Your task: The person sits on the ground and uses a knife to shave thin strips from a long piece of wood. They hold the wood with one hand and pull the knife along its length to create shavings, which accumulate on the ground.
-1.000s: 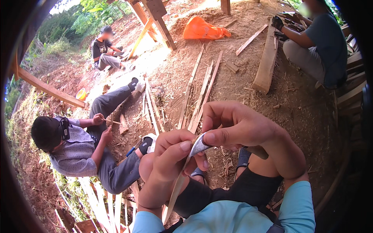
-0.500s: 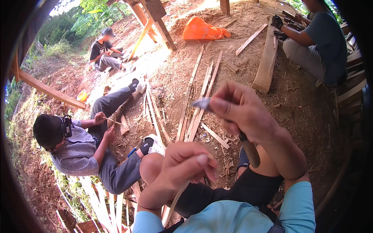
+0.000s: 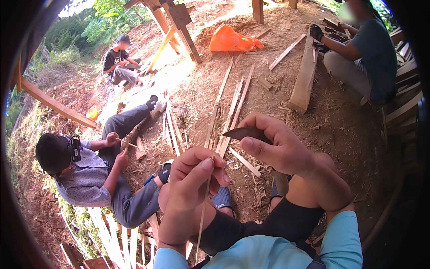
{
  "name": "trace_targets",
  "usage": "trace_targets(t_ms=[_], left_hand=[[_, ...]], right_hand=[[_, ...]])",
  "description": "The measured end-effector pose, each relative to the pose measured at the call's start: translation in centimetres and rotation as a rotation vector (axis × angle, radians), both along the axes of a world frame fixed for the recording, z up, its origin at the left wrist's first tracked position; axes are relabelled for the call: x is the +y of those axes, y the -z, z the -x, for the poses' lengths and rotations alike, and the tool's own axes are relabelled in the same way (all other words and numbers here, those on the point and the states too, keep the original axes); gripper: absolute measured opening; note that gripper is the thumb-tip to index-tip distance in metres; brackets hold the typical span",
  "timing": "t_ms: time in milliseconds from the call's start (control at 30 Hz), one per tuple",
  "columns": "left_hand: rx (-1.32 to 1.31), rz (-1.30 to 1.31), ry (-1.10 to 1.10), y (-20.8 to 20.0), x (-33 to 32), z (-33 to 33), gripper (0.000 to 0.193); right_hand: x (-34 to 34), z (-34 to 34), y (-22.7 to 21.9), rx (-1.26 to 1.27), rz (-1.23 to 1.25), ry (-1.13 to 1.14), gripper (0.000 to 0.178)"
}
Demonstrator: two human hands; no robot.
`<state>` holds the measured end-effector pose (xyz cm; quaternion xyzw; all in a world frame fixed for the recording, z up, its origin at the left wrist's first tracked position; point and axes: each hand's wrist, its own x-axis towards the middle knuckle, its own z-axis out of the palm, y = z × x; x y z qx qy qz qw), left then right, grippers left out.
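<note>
My left hand (image 3: 193,177) is closed, thumb against forefinger, pinching the upper end of a thin wooden strip (image 3: 203,223). The strip runs down from the fingertips past my left forearm toward my lap. My right hand (image 3: 280,148) grips a knife, with its dark pointed blade (image 3: 247,134) aimed left, above and to the right of my left fingertips. Below that hand hangs the knife's wooden handle (image 3: 281,183). Blade and strip are apart in the picture.
Long wooden slats (image 3: 229,117) and shavings litter the dirt ahead. A thick beam (image 3: 302,85) lies to the right, beyond it a gloved person (image 3: 371,51). Close on my left sits a person (image 3: 89,170) holding a thin stick. Another person (image 3: 120,62) sits farther back, left of an orange sheet (image 3: 233,39).
My right hand has come down with the knife, and the blade has turned so its dark face shows. My left hand has shifted left and slightly up with the strip.
</note>
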<state>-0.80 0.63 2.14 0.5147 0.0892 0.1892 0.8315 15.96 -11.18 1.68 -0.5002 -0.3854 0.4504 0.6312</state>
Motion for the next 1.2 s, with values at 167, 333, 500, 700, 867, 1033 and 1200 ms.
trace_targets(t_ms=[167,333,500,700,867,1033,1200], left_hand=[[0.023,0.077,0.112,0.2,0.8,-0.3,0.017],[0.177,-0.035,0.001,0.7,0.1,-0.8,0.014],[0.249,-0.394,-0.013,0.9,-0.4,-0.2,0.020],[0.300,0.025,0.317,-0.3,1.4,0.6,0.032],[0.537,0.099,0.430,-0.3,-0.3,1.1,0.034],[0.444,-0.067,0.224,1.1,-0.5,0.9,0.029],[0.353,-0.070,0.015,1.2,0.3,0.4,0.030]], right_hand=[[0.5,0.9,1.0,0.018,-0.142,0.021,0.026],[0.7,2.2,2.5,0.154,-0.235,0.076,0.026],[1.4,2.4,1.8,-0.011,-0.098,0.083,0.019],[0.6,1.2,1.8,-0.240,-0.204,0.192,0.016],[0.5,-1.0,1.4,0.092,-0.143,0.306,0.017],[1.2,-1.6,1.2,0.313,-0.104,0.317,0.017],[1.1,-0.6,2.2,0.310,-0.035,-0.062,0.023]])
